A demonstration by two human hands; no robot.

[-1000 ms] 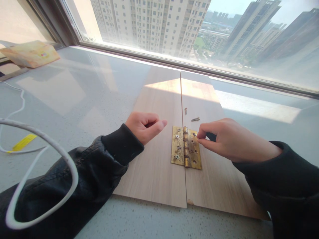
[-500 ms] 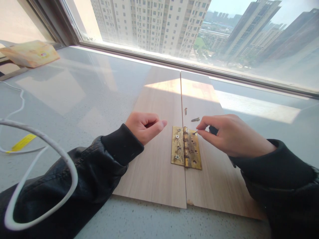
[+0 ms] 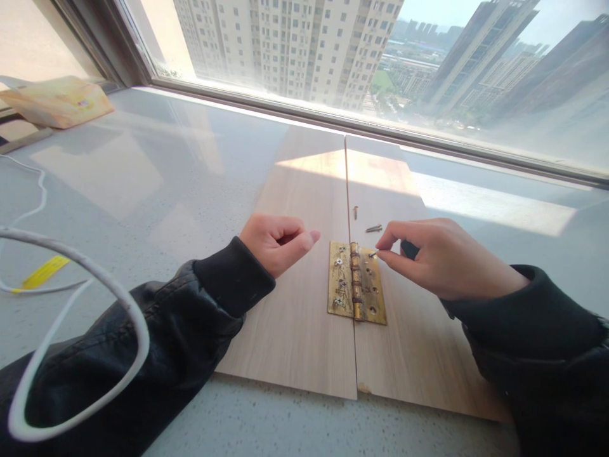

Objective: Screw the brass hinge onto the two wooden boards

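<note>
A brass hinge (image 3: 368,298) lies flat across the seam between two pale wooden boards (image 3: 304,343). Cross-head screws fill its left leaf; the right leaf shows open holes. My right hand (image 3: 428,254) pinches a small screw (image 3: 373,255) between thumb and forefinger, its end at the top hole of the right leaf. Something dark, partly hidden, sits inside that hand (image 3: 409,249); I cannot make out what it is. My left hand (image 3: 280,244) is closed in a loose fist over the left board, apart from the hinge, with nothing visible in it.
Loose screws (image 3: 373,228) lie on the right board beyond the hinge, one (image 3: 355,212) near the seam. A white cable (image 3: 107,279) with a yellow tag (image 3: 45,271) loops at left. A tissue pack (image 3: 61,101) rests by the window frame (image 3: 285,113).
Both hands stay almost where they were. The right fingers still pinch the screw at the hinge's top hole, with only a slight shift.
</note>
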